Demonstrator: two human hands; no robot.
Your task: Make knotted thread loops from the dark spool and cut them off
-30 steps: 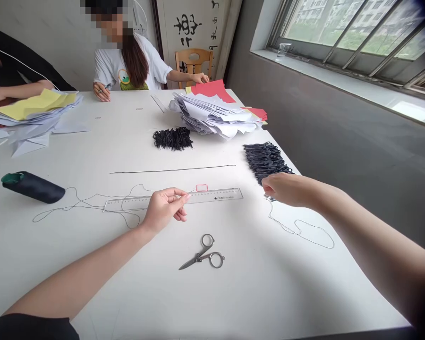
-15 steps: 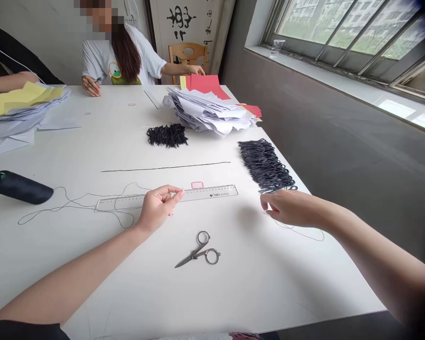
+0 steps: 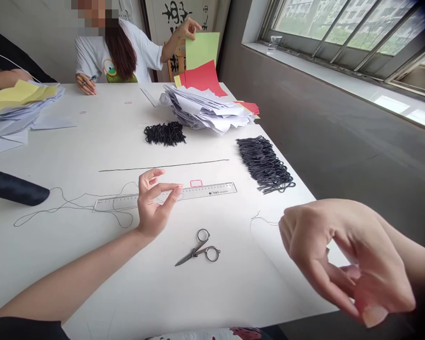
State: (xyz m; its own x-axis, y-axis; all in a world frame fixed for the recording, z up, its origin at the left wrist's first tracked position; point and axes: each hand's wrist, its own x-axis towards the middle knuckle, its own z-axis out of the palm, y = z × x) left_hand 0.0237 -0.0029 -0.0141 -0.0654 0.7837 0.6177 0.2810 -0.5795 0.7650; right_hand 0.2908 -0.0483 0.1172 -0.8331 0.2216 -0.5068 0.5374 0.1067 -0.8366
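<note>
Left hand (image 3: 152, 204) open above the clear plastic ruler (image 3: 208, 190); right hand (image 3: 340, 255) curled, can't tell if it's pinching that limp, feather-light grey thread (image 3: 264, 219).

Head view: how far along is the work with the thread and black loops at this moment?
Done, it seems: a neat row of black cord loops lies laid out, beside a smaller heap. In hand: the left hand is poised over a clear ruler and the right hand is lifted near a thin thread; neither clearly holds anything. Left: a straight black cord lies unlooped, scissors untouched.
</note>
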